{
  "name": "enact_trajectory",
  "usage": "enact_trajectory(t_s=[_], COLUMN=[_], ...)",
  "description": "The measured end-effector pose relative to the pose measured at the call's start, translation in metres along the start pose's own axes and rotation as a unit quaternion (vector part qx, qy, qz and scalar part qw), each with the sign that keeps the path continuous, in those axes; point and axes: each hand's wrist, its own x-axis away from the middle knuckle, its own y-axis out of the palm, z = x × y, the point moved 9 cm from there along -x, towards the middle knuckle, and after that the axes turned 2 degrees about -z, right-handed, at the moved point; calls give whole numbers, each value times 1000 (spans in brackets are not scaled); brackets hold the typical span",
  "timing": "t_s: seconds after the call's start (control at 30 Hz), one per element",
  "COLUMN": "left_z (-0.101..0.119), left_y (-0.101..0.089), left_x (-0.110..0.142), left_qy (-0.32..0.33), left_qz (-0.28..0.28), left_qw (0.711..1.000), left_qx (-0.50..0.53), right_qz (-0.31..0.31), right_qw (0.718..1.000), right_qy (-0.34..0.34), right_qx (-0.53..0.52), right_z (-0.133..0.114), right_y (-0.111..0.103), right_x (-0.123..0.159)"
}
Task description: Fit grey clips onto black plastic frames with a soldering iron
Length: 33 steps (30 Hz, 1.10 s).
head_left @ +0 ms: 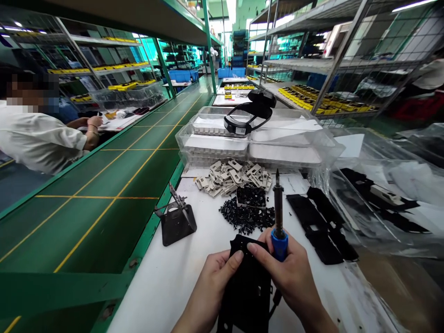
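A flat black panel point(247, 286) with small holes is held between both hands at the near side of the white bench. My left hand point(218, 282) is closed on its left edge, thumb on top. My right hand point(291, 268) grips the panel's upper right edge with thumb and fingers. That same hand also holds a soldering iron point(279, 222) with a blue handle, its tip pointing up. Just beyond the panel lies a heap of small black pieces point(243, 217), some in a small box point(251, 196). Behind them is a pile of light grey plastic parts point(232, 176).
A soldering iron stand point(178, 222) sits at the bench's left. More black panels point(315, 226) lie to the right. Stacked clear trays point(215, 143) with a black head strap point(248, 118) stand behind. Left runs a green conveyor point(138, 185), with a co-worker point(41, 129) beyond it.
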Motion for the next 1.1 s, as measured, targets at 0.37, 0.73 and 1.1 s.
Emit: enact_trajectory(t_s=[0.37,0.73,1.1], left_z=[-1,-8,-23], left_y=[-2,-6,-31], left_x=[1,-5,-21], left_qy=[-25,16,71], left_qz=[55,87,-73], left_qw=[997,988,934], left_qx=[53,123,343], right_qz=[-1,-151,-265], right_qw=[999,979,894], right_qy=[-4,29,-208], right_qx=[33,-134,295], right_z=[-13,3,8], right_y=[2,16,-23], right_x=[-1,-3,-10])
